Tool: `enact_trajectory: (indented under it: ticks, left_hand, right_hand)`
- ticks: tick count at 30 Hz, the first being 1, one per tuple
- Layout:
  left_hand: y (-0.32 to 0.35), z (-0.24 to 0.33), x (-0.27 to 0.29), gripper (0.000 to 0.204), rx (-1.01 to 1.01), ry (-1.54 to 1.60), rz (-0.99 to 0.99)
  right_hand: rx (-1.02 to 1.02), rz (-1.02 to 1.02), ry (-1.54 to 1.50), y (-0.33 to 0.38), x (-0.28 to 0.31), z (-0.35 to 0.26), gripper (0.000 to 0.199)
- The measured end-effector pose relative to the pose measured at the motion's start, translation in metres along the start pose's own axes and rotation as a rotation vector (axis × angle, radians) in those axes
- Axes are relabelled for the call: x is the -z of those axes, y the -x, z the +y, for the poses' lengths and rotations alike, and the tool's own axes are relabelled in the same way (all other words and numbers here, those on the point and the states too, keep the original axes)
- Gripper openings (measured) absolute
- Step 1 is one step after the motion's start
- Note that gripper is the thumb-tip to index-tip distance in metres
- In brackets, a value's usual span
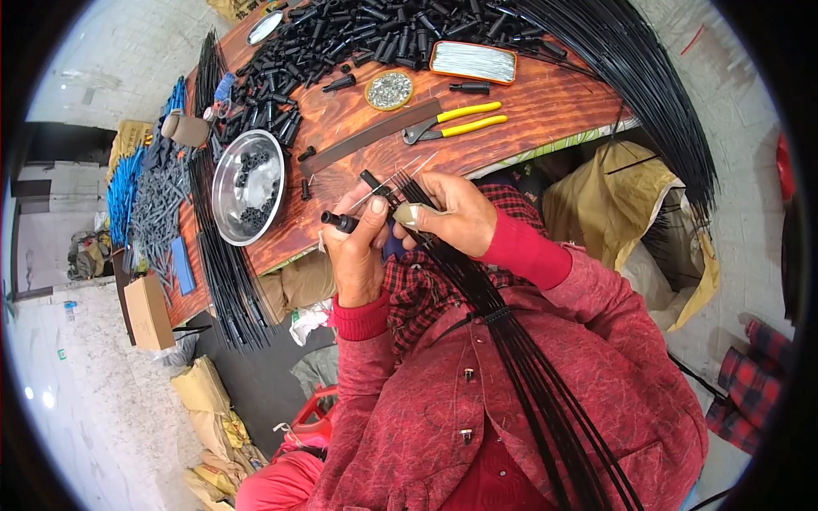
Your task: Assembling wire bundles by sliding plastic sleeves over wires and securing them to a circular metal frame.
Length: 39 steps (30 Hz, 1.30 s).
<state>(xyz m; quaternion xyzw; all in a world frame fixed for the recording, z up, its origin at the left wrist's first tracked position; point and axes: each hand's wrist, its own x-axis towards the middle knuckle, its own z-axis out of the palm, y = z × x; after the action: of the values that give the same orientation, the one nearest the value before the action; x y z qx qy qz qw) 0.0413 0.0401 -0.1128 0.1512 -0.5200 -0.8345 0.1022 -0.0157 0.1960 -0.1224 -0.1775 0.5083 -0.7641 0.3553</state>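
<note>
My left hand (358, 251) is closed around a black plastic tube fitting (340, 222), whose wide end sticks out past the fingers. Beside it my right hand (460, 213), with a tan wrap on the thumb, pinches the upper ends of a bundle of thin black rods (503, 328) that look like umbrella ribs. The bundle runs down across my red jacket, tied partway along. Between the hands a few thin silvery wires (400, 173) stick up near the rod tips. Fingers hide where rods and fitting meet.
On the wooden table (341, 166) lie yellow-handled pliers (456, 122), a flat dark bar (371, 139), a dish of small metal pieces (389, 89), a tin of wires (473, 62), a clear bowl of black rings (248, 187) and heaped black fittings (341, 30). More rods (673, 94) overhang the right.
</note>
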Motion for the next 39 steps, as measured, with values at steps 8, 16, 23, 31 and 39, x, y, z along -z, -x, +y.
enact_trajectory:
  ticks: [8,16,23,31,39]
  left_hand:
    - [-0.001,-0.002,0.002,0.038,0.011,0.031,-0.072]
    - [-0.002,-0.004,0.000,0.034,-0.016,0.019,-0.095]
    - [-0.004,-0.008,0.004,0.035,-0.005,0.087,-0.123]
    - [-0.007,-0.005,-0.004,0.036,0.060,0.015,-0.087]
    - [-0.008,-0.002,-0.001,0.039,0.095,0.053,-0.084]
  right_hand:
    - [-0.021,-0.010,-0.038,0.005,0.000,-0.002,0.026]
    - [-0.026,-0.017,-0.065,0.008,0.003,-0.003,0.025]
    - [-0.075,-0.091,-0.145,0.005,0.008,-0.003,0.028]
    - [-0.060,0.012,-0.070,0.006,0.007,-0.002,0.027]
    - [0.045,-0.035,-0.174,0.008,0.004,-0.006,0.030]
